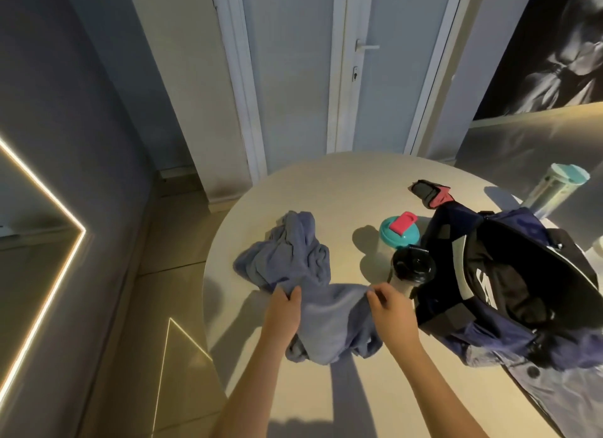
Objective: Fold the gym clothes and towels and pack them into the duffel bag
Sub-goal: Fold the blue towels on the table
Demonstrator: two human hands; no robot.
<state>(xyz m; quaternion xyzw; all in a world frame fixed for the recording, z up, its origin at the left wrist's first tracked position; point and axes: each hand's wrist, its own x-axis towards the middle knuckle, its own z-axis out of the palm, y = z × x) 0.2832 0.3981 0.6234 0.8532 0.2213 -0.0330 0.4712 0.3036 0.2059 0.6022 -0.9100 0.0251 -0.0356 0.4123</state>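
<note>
A crumpled blue-grey towel (293, 261) lies on the round beige table (342, 183), its near part spread between my hands. My left hand (284, 310) grips the towel's left edge with thumb and curled fingers. My right hand (390, 308) pinches the towel's right edge. A dark navy and black duffel bag (509, 294) sits open on the right side of the table, its mouth facing up. My right hand is just left of the bag.
A shaker with a teal lid and pink cap (398, 233) and a black-lidded cup (412, 268) stand between towel and bag. A black-and-pink item (430, 192) and a tall teal-topped bottle (554, 189) sit further back. A white door (359, 65) is behind the table.
</note>
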